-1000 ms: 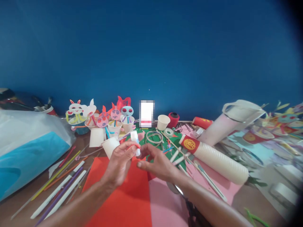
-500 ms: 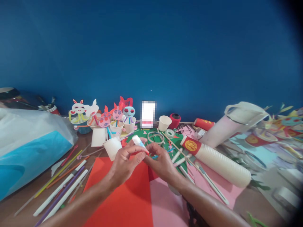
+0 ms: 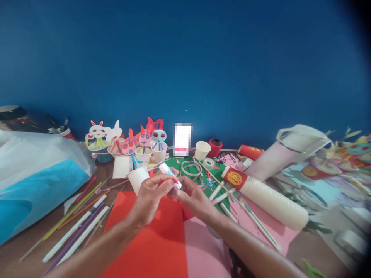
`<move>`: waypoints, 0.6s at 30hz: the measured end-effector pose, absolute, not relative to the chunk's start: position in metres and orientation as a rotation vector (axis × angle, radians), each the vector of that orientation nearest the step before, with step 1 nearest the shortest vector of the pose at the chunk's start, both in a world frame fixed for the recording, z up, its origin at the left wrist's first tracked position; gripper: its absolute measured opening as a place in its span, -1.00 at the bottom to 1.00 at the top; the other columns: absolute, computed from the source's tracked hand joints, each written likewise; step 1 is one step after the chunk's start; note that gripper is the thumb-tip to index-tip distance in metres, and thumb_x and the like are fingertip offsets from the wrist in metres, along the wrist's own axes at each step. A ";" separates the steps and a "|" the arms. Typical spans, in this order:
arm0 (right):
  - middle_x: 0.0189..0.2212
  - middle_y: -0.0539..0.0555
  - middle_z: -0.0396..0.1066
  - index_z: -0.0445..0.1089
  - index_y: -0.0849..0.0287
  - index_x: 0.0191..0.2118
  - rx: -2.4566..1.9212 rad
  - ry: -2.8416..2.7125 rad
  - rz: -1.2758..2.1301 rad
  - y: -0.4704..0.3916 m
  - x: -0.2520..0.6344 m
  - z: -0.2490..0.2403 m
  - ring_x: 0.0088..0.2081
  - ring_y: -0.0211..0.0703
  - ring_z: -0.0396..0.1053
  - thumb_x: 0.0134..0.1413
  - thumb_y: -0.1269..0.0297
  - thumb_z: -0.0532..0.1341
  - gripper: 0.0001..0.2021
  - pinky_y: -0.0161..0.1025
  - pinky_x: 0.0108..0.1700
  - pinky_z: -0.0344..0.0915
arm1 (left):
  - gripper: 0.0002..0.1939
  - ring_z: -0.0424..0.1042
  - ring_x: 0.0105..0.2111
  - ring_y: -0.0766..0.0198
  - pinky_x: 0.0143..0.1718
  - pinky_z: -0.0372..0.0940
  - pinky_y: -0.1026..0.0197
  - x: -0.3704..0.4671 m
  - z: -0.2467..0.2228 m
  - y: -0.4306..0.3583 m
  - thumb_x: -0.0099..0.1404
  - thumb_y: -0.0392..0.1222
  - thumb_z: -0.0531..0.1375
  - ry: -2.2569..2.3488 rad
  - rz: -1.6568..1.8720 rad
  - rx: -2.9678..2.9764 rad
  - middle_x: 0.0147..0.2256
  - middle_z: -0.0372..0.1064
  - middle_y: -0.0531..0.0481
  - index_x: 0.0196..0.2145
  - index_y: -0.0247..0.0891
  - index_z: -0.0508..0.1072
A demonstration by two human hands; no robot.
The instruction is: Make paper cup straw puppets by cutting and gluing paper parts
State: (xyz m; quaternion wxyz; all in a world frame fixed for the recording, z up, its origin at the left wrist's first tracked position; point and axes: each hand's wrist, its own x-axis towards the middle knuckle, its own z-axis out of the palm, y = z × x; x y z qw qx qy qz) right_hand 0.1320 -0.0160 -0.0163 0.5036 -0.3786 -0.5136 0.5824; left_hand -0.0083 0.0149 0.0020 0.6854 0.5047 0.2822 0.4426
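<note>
Over the red sheet point(image 3: 150, 235), my hands meet near the middle. A small red piece point(image 3: 174, 180), seemingly paper, is pinched between the thumb and finger of my left hand point(image 3: 150, 193). A white tube with a blue label, looking like a glue stick point(image 3: 166, 170), slants against the red piece. My right hand point(image 3: 193, 195) is closed around the lower end of the glue stick; some of its fingers are hidden behind. Just beyond my left hand stands a tilted white paper cup point(image 3: 138, 178).
Paper animal figures point(image 3: 129, 146) stand in cups behind. Markers and sticks point(image 3: 78, 227) lie left beside a plastic bag point(image 3: 46, 185). To the right are a stack of paper cups point(image 3: 269, 199), a pitcher point(image 3: 278, 154), a tape roll point(image 3: 208, 163) and pink paper point(image 3: 208, 247).
The glue stick has shifted slightly left and down, and its lower end now shows beside the red piece. My right hand's fingers have moved closer in below it.
</note>
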 end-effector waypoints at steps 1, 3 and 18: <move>-0.45 -0.02 0.30 0.24 0.19 -0.29 -0.940 -1.212 1.375 -0.016 0.131 -0.017 -0.42 -0.31 0.24 -0.08 0.09 0.24 -0.70 -0.35 -0.36 0.14 | -0.88 0.31 -0.34 0.29 -0.33 0.20 0.29 -0.008 0.002 0.015 0.16 -0.25 0.15 0.648 1.007 1.126 -0.44 0.34 0.00 -0.41 -0.26 0.50; -0.50 -0.06 0.27 0.23 0.18 -0.35 -0.980 -1.159 1.341 -0.016 0.130 -0.017 -0.47 -0.34 0.20 -0.12 0.10 0.26 -0.71 -0.37 -0.41 0.11 | -0.89 0.30 -0.26 0.27 -0.26 0.19 0.29 -0.007 0.001 0.014 0.14 -0.26 0.16 0.659 1.028 1.122 -0.34 0.36 -0.02 -0.42 -0.26 0.51; -0.56 -0.05 0.27 0.23 0.21 -0.42 -0.989 -1.139 1.327 -0.018 0.130 -0.019 -0.50 -0.34 0.20 -0.05 0.01 0.18 -0.68 -0.35 -0.40 0.12 | -0.85 0.34 -0.35 0.24 -0.33 0.25 0.20 -0.002 0.005 0.011 0.13 -0.23 0.17 0.600 1.010 1.008 -0.26 0.39 -0.08 -0.37 -0.30 0.51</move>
